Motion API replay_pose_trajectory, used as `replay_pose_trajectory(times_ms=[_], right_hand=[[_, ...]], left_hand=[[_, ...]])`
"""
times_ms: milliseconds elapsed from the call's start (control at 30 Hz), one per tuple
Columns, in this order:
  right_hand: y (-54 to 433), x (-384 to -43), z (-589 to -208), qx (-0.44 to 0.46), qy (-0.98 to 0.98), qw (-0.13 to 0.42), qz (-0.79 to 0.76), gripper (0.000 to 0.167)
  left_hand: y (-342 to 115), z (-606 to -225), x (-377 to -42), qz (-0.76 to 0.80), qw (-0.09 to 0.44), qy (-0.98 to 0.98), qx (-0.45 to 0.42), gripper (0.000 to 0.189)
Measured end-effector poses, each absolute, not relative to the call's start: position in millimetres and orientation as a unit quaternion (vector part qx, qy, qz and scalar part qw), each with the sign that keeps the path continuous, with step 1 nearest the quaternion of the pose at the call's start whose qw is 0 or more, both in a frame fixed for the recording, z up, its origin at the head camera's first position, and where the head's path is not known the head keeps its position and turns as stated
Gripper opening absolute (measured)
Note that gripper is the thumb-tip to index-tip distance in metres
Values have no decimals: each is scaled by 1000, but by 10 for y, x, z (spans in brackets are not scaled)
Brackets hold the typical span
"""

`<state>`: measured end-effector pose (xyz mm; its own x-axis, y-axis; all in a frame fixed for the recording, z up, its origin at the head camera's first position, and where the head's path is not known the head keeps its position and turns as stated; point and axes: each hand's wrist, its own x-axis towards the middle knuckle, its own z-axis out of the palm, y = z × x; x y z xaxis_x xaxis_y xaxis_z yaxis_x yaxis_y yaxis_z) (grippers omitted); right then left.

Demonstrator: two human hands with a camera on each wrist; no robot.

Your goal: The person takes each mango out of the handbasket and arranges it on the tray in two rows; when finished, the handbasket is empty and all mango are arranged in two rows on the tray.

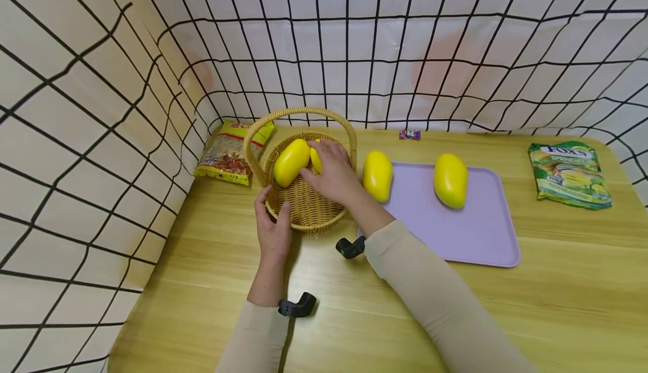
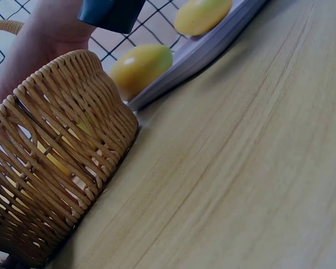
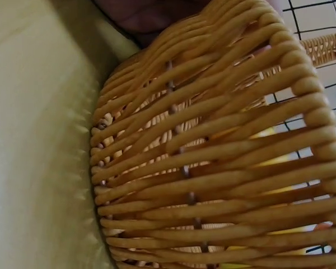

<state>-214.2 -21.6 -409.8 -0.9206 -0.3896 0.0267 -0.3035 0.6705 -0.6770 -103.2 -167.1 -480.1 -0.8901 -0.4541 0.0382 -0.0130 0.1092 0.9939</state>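
Note:
A round wicker basket [image 1: 310, 211] with a tall arched handle stands on the table. My left hand [image 1: 274, 236] grips its near left rim, thumb toward the inside and fingers around the outside. Reaching over the right side, my right hand [image 1: 333, 171] holds a yellow mango [image 1: 315, 158] inside the basket, mostly hidden under the fingers. Another mango [image 1: 291, 162] leans inside, to the left of that hand. In the left wrist view, yellow shows through the weave of the basket [image 2: 73, 134]. The basket wall [image 3: 213, 145] fills much of the right wrist view.
Right of the basket is a lilac tray [image 1: 455, 238], with one mango [image 1: 377, 176] at its left edge and another mango [image 1: 450, 180] on it. A yellow food bag [image 1: 230, 151] lies left, a green FOX'S bag [image 1: 570, 175] far right, a small purple packet [image 1: 409, 135] behind.

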Motion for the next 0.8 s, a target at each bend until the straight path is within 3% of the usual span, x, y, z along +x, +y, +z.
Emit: replay_pose_trajectory(times_ms=[533, 800], right_hand=[[-81, -2031, -4041, -202, 876, 80, -431, 70], [-82, -2068, -4052, -249, 898, 89, -351, 75]], left_hand=[[-1676, -4817, -1045, -639, 172, -732, 163, 52], [-1685, -4809, -1039, -637, 169, -735, 160, 53]])
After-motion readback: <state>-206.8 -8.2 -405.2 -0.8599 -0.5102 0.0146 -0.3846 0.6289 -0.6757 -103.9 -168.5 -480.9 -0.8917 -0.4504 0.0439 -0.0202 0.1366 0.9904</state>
